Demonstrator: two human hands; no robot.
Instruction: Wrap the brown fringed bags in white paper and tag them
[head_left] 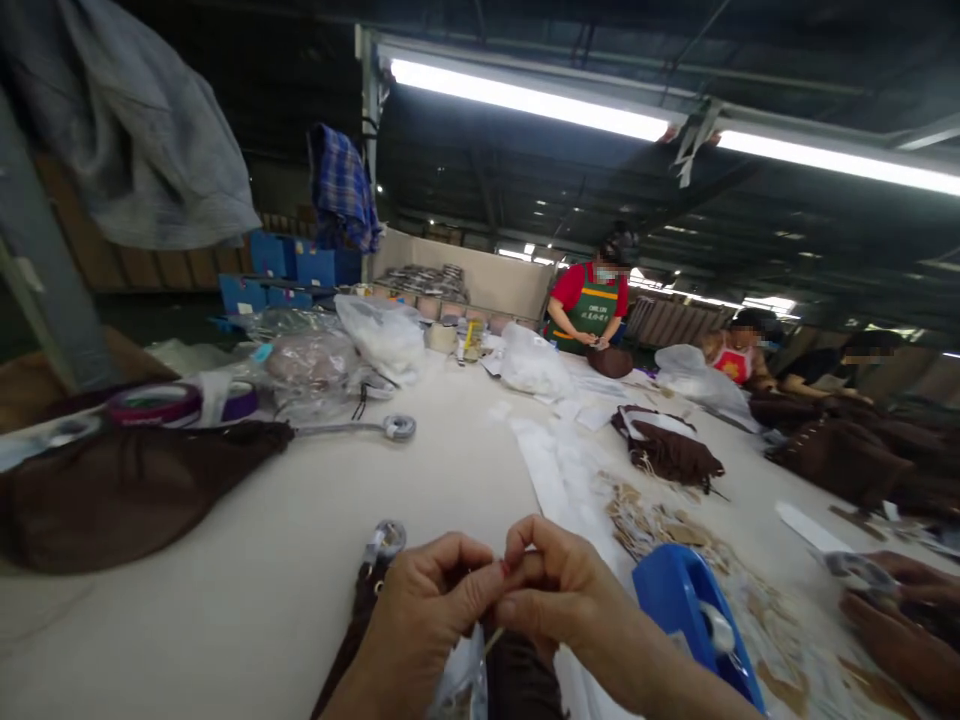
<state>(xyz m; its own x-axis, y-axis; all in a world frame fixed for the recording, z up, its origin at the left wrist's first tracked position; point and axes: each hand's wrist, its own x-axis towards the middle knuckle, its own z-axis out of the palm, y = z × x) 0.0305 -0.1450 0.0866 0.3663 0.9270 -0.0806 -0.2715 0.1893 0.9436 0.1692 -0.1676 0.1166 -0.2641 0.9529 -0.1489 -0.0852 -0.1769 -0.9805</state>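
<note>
My left hand (pixel 435 600) and my right hand (pixel 570 600) meet at the fingertips, both closed in a pinch. A tiny red spot shows between them, but what they hold is too small to make out. Below them lies a dark brown fabric piece (pixel 525 680), partly hidden by my hands. A bit of clear plastic (pixel 461 675) and a thin pale strand show against it. Beyond my left hand, a small grey coil (pixel 388 540) rests at the top of the brown fabric. To the right of my right hand stands a blue tape dispenser (pixel 679 600).
Another person's hand (pixel 892 610) holds a coil at the far right. Paper scraps (pixel 697 540) litter the right side. A brown bag (pixel 135 490) with a grey cord lies left, near purple tape rolls (pixel 154 404). Plastic bags (pixel 382 335) and a co-worker (pixel 589 300) are farther back.
</note>
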